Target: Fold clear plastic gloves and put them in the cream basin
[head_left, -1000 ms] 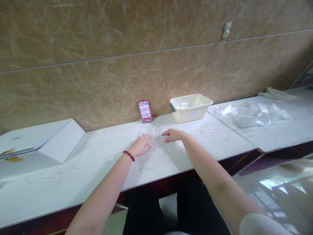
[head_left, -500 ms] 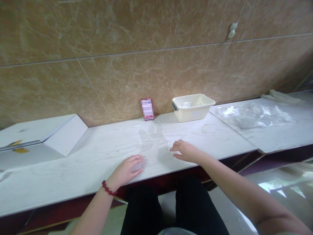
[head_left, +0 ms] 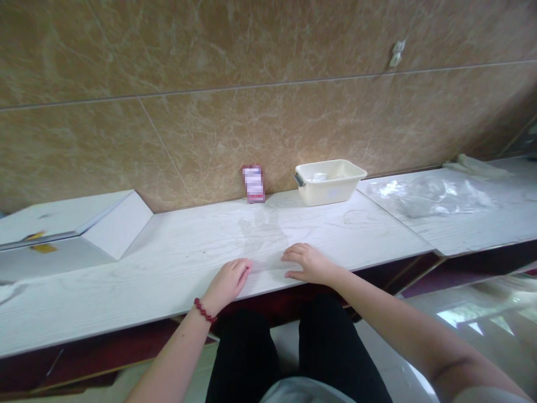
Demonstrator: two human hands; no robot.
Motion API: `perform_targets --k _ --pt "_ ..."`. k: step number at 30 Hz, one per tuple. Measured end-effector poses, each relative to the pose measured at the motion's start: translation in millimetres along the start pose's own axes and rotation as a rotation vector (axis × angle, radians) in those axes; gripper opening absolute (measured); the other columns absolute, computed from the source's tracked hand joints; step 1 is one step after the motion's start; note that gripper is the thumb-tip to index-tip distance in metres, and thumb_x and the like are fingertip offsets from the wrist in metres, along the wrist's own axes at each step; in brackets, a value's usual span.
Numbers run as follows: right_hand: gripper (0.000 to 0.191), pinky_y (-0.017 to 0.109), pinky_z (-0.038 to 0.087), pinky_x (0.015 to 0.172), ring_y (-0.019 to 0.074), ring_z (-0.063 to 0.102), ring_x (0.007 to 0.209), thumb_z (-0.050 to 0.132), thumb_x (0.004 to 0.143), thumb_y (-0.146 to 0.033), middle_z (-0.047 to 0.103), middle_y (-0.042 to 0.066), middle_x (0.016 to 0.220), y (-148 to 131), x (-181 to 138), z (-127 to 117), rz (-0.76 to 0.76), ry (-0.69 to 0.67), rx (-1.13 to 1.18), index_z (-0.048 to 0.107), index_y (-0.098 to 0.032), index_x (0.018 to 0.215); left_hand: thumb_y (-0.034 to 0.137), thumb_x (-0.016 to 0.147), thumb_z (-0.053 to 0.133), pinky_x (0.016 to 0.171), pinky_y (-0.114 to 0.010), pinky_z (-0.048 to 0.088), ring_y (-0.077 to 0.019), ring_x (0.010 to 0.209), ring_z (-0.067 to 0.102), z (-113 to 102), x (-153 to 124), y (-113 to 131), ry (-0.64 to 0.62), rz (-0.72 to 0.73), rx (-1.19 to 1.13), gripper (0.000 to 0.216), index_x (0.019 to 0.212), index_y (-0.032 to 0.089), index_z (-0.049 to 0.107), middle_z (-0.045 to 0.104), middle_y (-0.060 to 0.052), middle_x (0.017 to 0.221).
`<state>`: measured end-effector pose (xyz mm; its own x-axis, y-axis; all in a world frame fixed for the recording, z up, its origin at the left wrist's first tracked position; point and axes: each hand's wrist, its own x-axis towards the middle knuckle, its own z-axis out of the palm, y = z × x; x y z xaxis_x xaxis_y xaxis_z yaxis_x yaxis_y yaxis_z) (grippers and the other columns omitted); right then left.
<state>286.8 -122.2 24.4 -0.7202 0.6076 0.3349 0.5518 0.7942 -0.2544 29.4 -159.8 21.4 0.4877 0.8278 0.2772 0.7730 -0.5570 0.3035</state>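
Observation:
A thin clear plastic glove (head_left: pixel 262 235) lies flat on the white wood-grain counter (head_left: pixel 168 263), its fingers pointing toward the wall. My left hand (head_left: pixel 229 279), with a red bead bracelet at the wrist, rests palm down at the glove's near left edge, fingers slightly curled. My right hand (head_left: pixel 304 262) lies flat with fingers spread at the glove's near right edge. Both hands press on the counter close to its front edge and hold nothing.
A cream plastic tub (head_left: pixel 329 181) stands against the brown marble wall, a small red and white packet (head_left: pixel 253 183) to its left. Crumpled clear plastic (head_left: pixel 428 195) lies on the right counter section. A white wedge-shaped box (head_left: pixel 113 221) sits at the left.
Both hands slid from the glove's far part back toward the counter's front edge. In the last half second they moved closer together at the glove's near end.

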Motion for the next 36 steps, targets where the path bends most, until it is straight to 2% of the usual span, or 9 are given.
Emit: perform_targets --k 5,10,15,17,21,24,28,33,36 --pt "0.050 0.033 0.029 0.093 0.0183 0.036 0.111 0.055 0.068 -0.042 0.047 0.008 0.116 9 -1 -2 -0.063 0.003 0.087 0.047 -0.019 0.112 0.024 0.083 0.032 0.087 -0.032 0.038 -0.0154 0.097 0.050 -7 -3 5 0.023 -0.032 -0.121 0.022 0.098 0.019 0.047 0.056 -0.005 0.100" --pt "0.037 0.028 0.029 0.094 0.0148 0.034 0.114 0.048 0.076 -0.029 0.048 0.006 0.116 18 6 2 -0.135 -0.070 0.197 0.049 -0.018 0.111 0.025 0.083 0.030 0.088 -0.031 0.037 -0.0154 0.099 0.049 -18 -12 15 -0.006 -0.044 -0.222 0.022 0.097 0.020 0.047 0.056 -0.005 0.103" --pt "0.030 0.024 0.032 0.092 0.0119 0.040 0.110 0.039 0.081 -0.020 0.054 0.004 0.109 6 8 1 -0.177 -0.147 0.293 0.053 -0.018 0.107 0.024 0.084 0.031 0.086 -0.029 0.039 -0.0136 0.099 0.050 -24 -28 19 -0.057 -0.053 -0.283 0.024 0.101 0.021 0.046 0.056 -0.004 0.105" --pt "0.031 0.023 0.034 0.090 0.0108 0.043 0.107 0.036 0.082 -0.019 0.054 0.003 0.109 -2 5 1 -0.155 -0.143 0.321 0.052 -0.019 0.108 0.028 0.081 0.038 0.087 -0.030 0.039 -0.0143 0.101 0.049 -24 -35 17 -0.092 -0.021 -0.277 0.026 0.106 0.022 0.045 0.054 -0.004 0.109" --pt "0.031 0.024 0.035 0.089 0.0103 0.046 0.104 0.032 0.083 -0.019 0.055 0.003 0.108 -12 -1 1 -0.118 -0.141 0.357 0.053 -0.020 0.106 0.037 0.068 0.057 0.095 -0.037 0.031 -0.0190 0.113 0.037 -18 -39 7 -0.085 0.074 -0.208 0.052 0.114 0.022 0.039 0.044 -0.006 0.121" --pt "0.031 0.024 0.036 0.088 0.0102 0.047 0.103 0.033 0.082 -0.017 0.054 0.002 0.109 -16 -3 0 -0.104 -0.143 0.377 0.053 -0.021 0.106 0.030 0.074 0.050 0.097 -0.038 0.027 -0.0168 0.114 0.037 -13 -33 0 -0.041 0.098 -0.199 0.040 0.112 0.022 0.042 0.044 -0.004 0.121" --pt "0.031 0.023 0.036 0.088 0.0097 0.047 0.102 0.035 0.082 -0.018 0.054 0.002 0.109 -17 -6 -4 -0.135 -0.146 0.377 0.052 -0.021 0.107 0.020 0.079 0.041 0.093 -0.032 0.034 -0.0131 0.105 0.046 -11 -24 -5 -0.082 0.112 -0.303 0.021 0.097 0.021 0.052 0.054 -0.003 0.110" --pt "0.032 0.028 0.029 0.095 0.0129 0.037 0.112 0.044 0.078 -0.023 0.054 0.004 0.108 -12 -8 -9 -0.165 -0.118 0.324 0.049 -0.019 0.109 0.019 0.078 0.043 0.086 -0.028 0.039 -0.0126 0.097 0.052 -10 -20 -6 -0.081 0.100 -0.379 0.017 0.089 0.020 0.055 0.059 -0.003 0.102" --pt "0.027 0.027 0.032 0.092 0.0124 0.040 0.110 0.042 0.079 -0.023 0.056 0.005 0.105 -7 -7 -8 -0.149 -0.114 0.326 0.053 -0.018 0.104 0.021 0.078 0.043 0.081 -0.026 0.042 -0.0127 0.092 0.054 -11 -16 -6 -0.080 0.072 -0.416 0.018 0.092 0.020 0.055 0.061 -0.003 0.098"
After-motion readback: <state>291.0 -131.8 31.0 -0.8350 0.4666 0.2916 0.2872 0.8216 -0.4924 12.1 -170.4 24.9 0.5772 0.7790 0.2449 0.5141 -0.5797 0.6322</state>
